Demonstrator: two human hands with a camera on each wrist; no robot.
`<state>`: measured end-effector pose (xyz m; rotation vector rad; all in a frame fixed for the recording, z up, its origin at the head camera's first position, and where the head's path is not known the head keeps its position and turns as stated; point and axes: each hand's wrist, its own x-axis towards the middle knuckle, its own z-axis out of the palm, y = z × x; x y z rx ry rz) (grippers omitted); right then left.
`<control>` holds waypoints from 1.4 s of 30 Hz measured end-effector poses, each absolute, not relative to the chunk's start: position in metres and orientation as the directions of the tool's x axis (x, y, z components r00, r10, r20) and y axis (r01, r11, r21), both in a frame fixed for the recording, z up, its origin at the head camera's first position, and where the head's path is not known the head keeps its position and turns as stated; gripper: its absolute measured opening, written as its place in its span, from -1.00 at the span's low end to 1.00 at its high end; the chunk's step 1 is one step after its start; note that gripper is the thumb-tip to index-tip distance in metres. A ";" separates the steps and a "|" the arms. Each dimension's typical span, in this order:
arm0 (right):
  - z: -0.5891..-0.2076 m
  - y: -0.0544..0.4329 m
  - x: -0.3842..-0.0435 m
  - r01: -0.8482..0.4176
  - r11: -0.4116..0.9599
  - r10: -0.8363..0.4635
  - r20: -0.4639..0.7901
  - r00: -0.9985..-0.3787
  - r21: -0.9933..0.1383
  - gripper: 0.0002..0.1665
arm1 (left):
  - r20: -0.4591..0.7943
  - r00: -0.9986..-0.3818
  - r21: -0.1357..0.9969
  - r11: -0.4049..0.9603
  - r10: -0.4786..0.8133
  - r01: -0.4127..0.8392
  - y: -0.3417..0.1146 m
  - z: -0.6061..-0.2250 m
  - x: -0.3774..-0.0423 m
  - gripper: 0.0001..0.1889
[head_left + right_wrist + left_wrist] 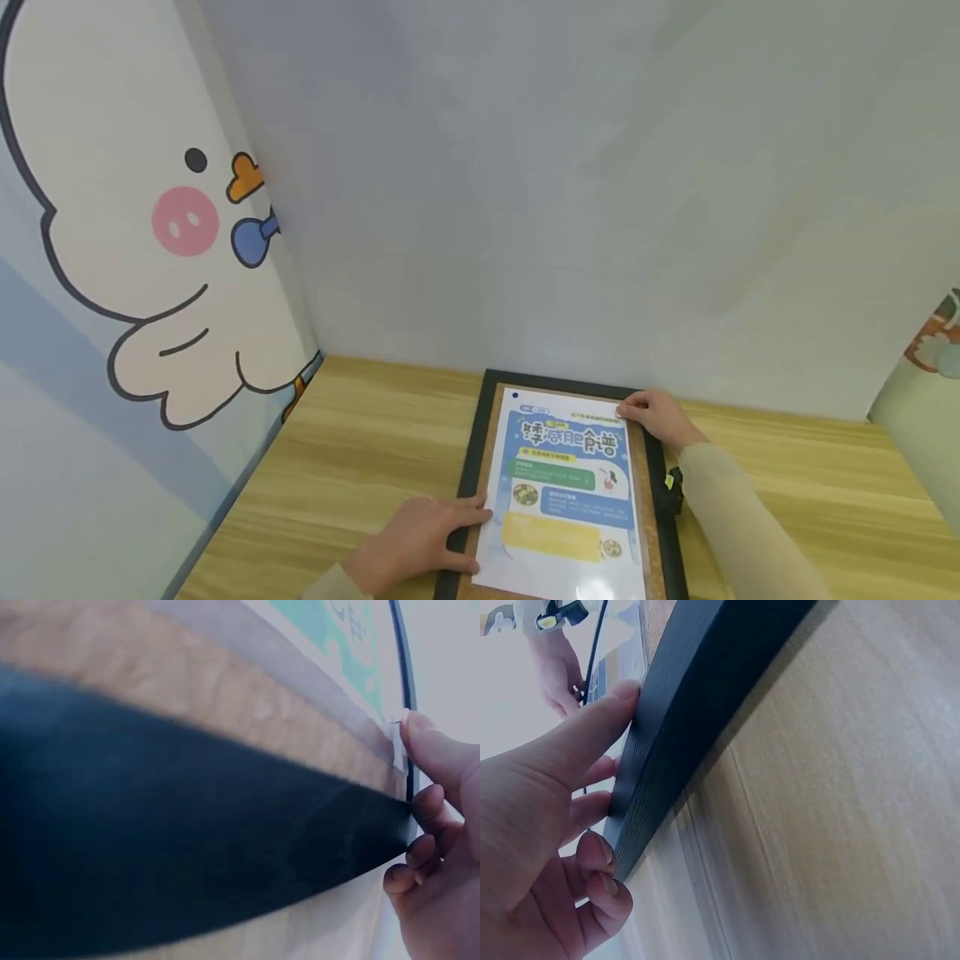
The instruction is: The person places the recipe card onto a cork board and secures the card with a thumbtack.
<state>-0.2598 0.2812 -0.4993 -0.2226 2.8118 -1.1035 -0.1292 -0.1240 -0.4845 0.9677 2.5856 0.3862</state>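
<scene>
A printed sheet (566, 492) with blue, green and yellow blocks lies on a cork board (491, 450) in a black frame (472, 450). A dark blue round pin (515, 396) marks the sheet's top left corner. My left hand (416, 537) rests at the board's left side, with thumb and fingertips touching the frame and the sheet's edge. In the left wrist view, its other fingers bend loosely. At the top right corner, my right hand (660, 419) pinches the sheet with thumb and forefinger. Whether a small pin lies between those fingertips is hidden.
The board lies on a wood-grain table (360, 442) near a plain pale back wall (525, 208). A side wall with a white cartoon bird (127, 125) stands at left. A small black wrist camera (674, 490) is on the right forearm.
</scene>
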 end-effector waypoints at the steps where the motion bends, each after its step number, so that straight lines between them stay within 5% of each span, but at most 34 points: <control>1: -0.499 0.280 -0.261 -0.098 0.732 -0.179 -0.052 -0.982 -0.674 -0.71 | -0.227 -0.703 0.371 0.728 0.673 0.577 -0.125 -0.485 -0.129 -0.27; 12: -0.493 0.277 -0.268 -0.013 0.745 -0.111 -0.104 -0.988 -0.667 -0.70 | -0.068 -0.640 0.377 0.614 0.765 0.694 -0.134 -0.515 -0.140 -0.26; 28: -0.495 0.273 -0.272 0.054 0.756 -0.055 -0.145 -0.988 -0.652 -0.67 | -0.105 -0.666 0.340 0.656 0.738 0.674 -0.128 -0.486 -0.121 -0.28; 42: -0.500 0.274 -0.271 -0.125 0.803 -0.163 -0.013 -0.987 -0.583 -0.79 | -0.128 -0.669 0.340 0.666 0.732 0.664 -0.128 -0.479 -0.119 -0.28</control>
